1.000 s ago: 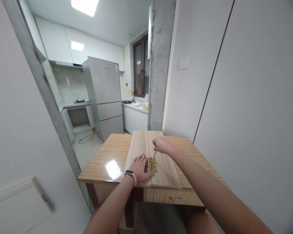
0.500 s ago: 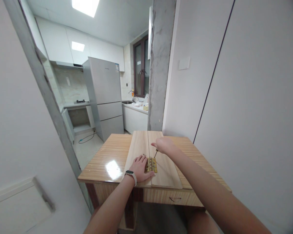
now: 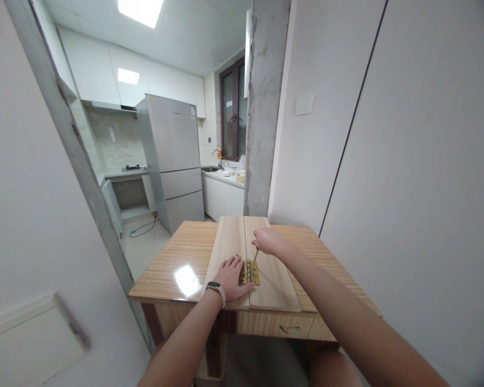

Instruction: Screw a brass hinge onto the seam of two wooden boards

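A brass hinge (image 3: pixel 255 274) lies across the seam between two pale wooden boards, the left board (image 3: pixel 230 239) and the right board (image 3: pixel 275 279). My left hand (image 3: pixel 230 278) rests flat with spread fingers on the left board, beside the hinge and partly covering its left leaf. The thumb reaches over the seam near the hinge's lower edge. My right hand (image 3: pixel 268 241) is closed around a screwdriver (image 3: pixel 256 255). Its thin shaft slants down to the upper part of the hinge's right leaf; the handle is hidden in my fist.
Both boards lie on a wood-grain table (image 3: pixel 177 252) with a drawer (image 3: pixel 266 325) at its front. A wall (image 3: pixel 387 161) stands close on the right. Beyond the table are a grey pillar (image 3: pixel 266 107), a fridge (image 3: pixel 177 140) and a sink counter (image 3: pixel 223 193).
My right fist has turned slightly around the screwdriver, and its thumb no longer sticks out to the left. The left hand, the hinge and the boards stay where they were.
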Available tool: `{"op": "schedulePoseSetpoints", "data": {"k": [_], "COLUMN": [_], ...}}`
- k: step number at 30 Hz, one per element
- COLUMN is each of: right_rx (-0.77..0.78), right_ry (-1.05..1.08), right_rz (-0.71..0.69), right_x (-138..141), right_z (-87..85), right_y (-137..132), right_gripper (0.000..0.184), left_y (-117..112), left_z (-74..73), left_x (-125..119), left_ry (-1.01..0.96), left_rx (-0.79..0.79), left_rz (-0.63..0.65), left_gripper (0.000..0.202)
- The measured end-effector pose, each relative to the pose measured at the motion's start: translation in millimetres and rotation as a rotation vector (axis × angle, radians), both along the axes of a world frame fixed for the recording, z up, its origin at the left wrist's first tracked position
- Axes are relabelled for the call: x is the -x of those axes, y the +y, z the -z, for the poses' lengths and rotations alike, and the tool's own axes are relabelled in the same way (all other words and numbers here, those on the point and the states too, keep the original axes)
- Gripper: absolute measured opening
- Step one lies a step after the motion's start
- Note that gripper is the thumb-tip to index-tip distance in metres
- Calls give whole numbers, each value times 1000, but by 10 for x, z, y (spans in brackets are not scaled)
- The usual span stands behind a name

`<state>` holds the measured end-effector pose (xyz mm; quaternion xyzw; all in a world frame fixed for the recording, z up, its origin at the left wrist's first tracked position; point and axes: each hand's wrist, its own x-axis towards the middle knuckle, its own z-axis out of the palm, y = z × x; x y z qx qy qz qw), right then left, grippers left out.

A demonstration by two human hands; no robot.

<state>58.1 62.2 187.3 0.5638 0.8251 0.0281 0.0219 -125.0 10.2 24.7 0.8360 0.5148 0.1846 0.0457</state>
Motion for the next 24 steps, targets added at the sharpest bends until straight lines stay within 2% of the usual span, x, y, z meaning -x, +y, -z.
{"op": "schedulePoseSetpoints", "data": {"k": [3,6,12,19,24], "right_rx": [-15,6,-9,-55,-101], "right_ry": [-15,-25,-83,-46,77], "right_rz": [-92,-120,-40,-33,32], "right_x": [-28,-50,-68,-131,-240], "right_z": [2,1,-7,-14,-22], "right_y": [21,16,-7,30,105], "right_gripper": [19,17,30,25,20], "left_y": [-2,3,6,12,26], "left_z": [0,4,10,35,49], "left_x": [1,5,7,15,24], "left_ry": [3,7,7,5,2], "left_rx": [-2,-3,-8,-30,-27], "left_rz": [0,4,6,6,5], "left_gripper": [91,92,92,92,93]}}
